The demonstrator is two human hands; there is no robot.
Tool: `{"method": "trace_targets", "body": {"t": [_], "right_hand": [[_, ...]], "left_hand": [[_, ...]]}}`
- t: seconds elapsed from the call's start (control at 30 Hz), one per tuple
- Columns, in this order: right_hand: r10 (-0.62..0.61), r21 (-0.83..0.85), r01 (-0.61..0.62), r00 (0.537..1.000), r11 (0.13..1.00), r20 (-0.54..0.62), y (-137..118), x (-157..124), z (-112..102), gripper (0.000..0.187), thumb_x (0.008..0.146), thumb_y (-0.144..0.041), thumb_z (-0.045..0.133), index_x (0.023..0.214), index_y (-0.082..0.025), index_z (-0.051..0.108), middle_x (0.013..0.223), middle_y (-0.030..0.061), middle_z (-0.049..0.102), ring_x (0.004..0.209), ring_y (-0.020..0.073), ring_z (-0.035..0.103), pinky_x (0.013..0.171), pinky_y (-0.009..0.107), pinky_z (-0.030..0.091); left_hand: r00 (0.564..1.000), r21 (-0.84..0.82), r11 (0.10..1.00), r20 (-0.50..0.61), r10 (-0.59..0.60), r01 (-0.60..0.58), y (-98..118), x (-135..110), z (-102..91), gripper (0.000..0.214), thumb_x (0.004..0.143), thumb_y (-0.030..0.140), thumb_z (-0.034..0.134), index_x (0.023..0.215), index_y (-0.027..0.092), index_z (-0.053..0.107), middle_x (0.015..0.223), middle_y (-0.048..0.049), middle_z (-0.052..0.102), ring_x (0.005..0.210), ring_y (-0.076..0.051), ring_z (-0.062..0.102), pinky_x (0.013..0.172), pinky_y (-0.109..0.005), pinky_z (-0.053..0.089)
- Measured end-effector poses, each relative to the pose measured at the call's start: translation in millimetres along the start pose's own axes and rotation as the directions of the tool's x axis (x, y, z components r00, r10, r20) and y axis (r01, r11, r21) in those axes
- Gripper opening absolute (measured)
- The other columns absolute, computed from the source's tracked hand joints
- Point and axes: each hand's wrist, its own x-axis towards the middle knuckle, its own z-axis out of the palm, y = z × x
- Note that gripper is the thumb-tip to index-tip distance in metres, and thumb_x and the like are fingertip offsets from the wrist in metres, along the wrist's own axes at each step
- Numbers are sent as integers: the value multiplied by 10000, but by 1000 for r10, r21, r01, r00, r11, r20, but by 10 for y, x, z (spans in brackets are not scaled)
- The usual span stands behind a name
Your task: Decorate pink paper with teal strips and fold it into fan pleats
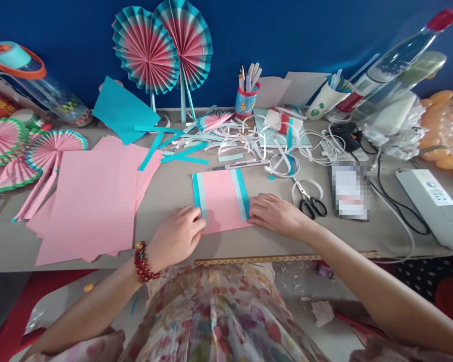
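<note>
A pink sheet of paper (221, 198) lies flat on the table in front of me, with teal and pale-blue strips along its left and right sides. At its lower left edge is my left hand (183, 229), its fingers curled in and holding the border. My right hand (270, 213) grips the opposite edge over the teal strip, thumb and fingers close together. Both fingertips are partly hidden from above. Beyond the sheet lies a white-handled craft knife (247, 164). Black-handled scissors (312, 205) rest right of my right hand.
Larger pink sheets (94, 201) are stacked at left, beside finished paper fans (56, 151). Two pleated fans (147, 50) lean on the blue wall. Cut paper strips (196, 146) clutter the back. A phone (349, 193), cables and a power strip (430, 201) lie at right.
</note>
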Motion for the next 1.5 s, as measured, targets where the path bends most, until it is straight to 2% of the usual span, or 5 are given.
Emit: {"method": "trace_targets", "body": {"t": [0.47, 0.7, 1.1, 1.3, 1.5], "right_hand": [[6, 32, -6, 1000, 999, -26, -6, -24, 9, 319, 1006, -395, 460, 839, -187, 636, 927, 64, 631, 865, 194, 555, 817, 320, 415], [5, 10, -5, 1000, 1000, -21, 3, -29, 4, 325, 1011, -393, 446, 842, -191, 637, 924, 63, 635, 869, 199, 557, 820, 321, 409], [-28, -38, 26, 999, 999, -45, 16, -29, 31, 342, 1013, -400, 438, 834, -182, 631, 899, 63, 635, 859, 200, 563, 807, 325, 413], [-37, -42, 33, 995, 999, -96, 1, -51, 33, 349, 1021, -376, 422, 825, -181, 636, 910, 67, 645, 870, 194, 566, 817, 318, 422], [-23, -5, 23, 991, 1000, -132, -16, -79, 58, 307, 1017, -346, 442, 839, -188, 637, 930, 64, 654, 880, 186, 571, 825, 314, 435]], "left_hand": [[970, -91, 994, -229, -85, 65, -72, -133, 207, 86, 928, 183, 530, 1003, 209, 564, 1106, -78, 565, 987, -235, 533, 908, -429, 439], [959, 7, 1000, -282, 15, -14, -32, -206, 255, 277, 914, 49, 473, 927, 255, 658, 1117, -46, 595, 1103, -209, 530, 1153, -636, 219], [889, 230, 911, -233, 394, -343, -135, -373, 320, 334, 935, 74, 399, 1157, 115, 645, 1220, -103, 649, 1134, -218, 558, 988, -355, 489], [921, 191, 928, -168, 351, -319, -114, -272, 274, 216, 979, 252, 493, 1126, 155, 618, 1144, -96, 643, 1074, -218, 575, 963, -369, 482], [945, 145, 944, -100, 312, -296, -54, -158, 275, 554, 971, 525, 460, 1408, 184, 456, 1177, -104, 612, 1056, -240, 555, 904, -374, 458]]}}
